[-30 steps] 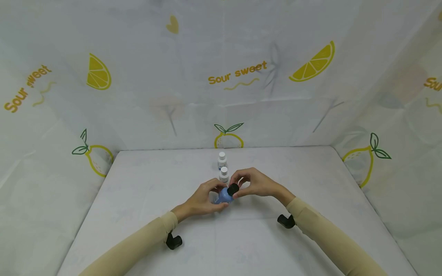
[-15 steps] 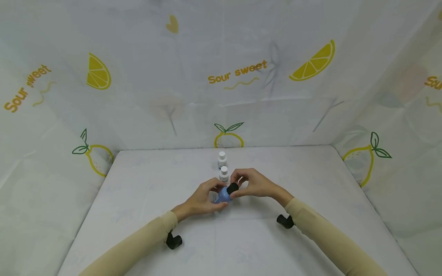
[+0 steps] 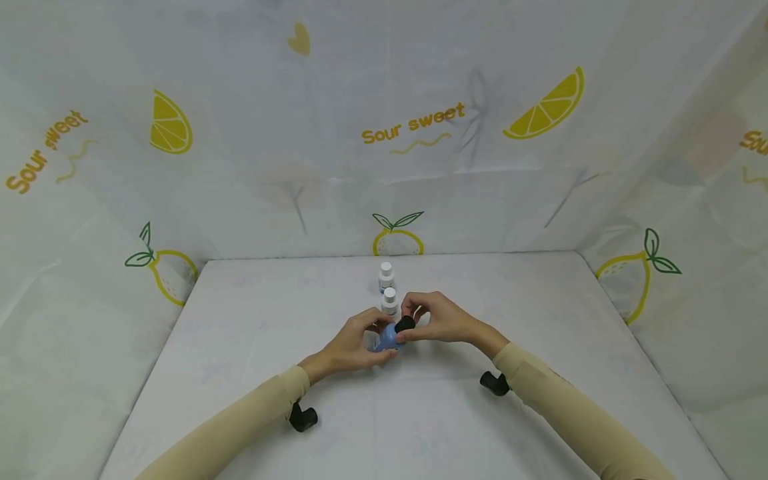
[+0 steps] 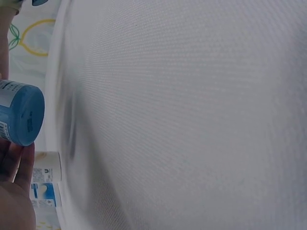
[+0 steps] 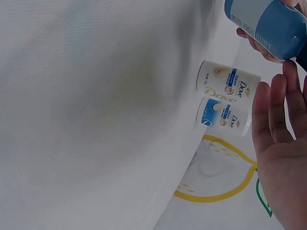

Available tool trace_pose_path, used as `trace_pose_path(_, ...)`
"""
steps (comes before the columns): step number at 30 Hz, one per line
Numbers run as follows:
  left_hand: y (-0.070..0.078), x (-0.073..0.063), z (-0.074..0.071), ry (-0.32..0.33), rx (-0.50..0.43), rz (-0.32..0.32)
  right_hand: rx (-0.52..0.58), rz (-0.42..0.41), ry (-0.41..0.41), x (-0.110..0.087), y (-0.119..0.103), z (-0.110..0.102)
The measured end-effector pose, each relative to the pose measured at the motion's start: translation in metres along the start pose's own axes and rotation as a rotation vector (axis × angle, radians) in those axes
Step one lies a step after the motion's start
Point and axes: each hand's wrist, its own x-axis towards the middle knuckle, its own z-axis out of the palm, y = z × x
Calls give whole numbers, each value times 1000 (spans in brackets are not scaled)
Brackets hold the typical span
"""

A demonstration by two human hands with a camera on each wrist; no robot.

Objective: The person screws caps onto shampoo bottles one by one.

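A blue bottle with a black cap is held tilted over the middle of the table, its cap end up and to the right. My left hand grips the bottle's body, thumb on the near side and fingers on the far side. My right hand pinches the cap between thumb and fingers. The left wrist view shows the bottle's round base and part of a pale label. In the right wrist view, fingertips reach the neck of the blue bottle; the cap is mostly cut off there.
Two white bottles, one nearer and one farther, stand just behind the hands. Their labels read Dove in the right wrist view. A white cloth covers the table, and a lemon-print curtain hangs behind it.
The right thumb has shifted slightly left at the base of the cap, and the right wrist a little left with it. The left hand keeps its hold on the bottle.
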Motion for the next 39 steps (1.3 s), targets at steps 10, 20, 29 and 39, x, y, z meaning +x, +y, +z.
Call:
trace_pose_path(10, 1, 0, 0, 6, -5, -9, -19, -7, 3, 1, -1, 0)
trace_pose_path(20, 2, -1, -1, 13, -16, -15, -46, -14, -3, 0, 0, -3)
trace_pose_path(29, 2, 0, -1, 7, -23, -19, -7, -3, -33, -2, 0, -8)
trace_pose_path(39, 1, -1, 0, -2, -20, -30, 94, -82, -139, -4, -4, -19)
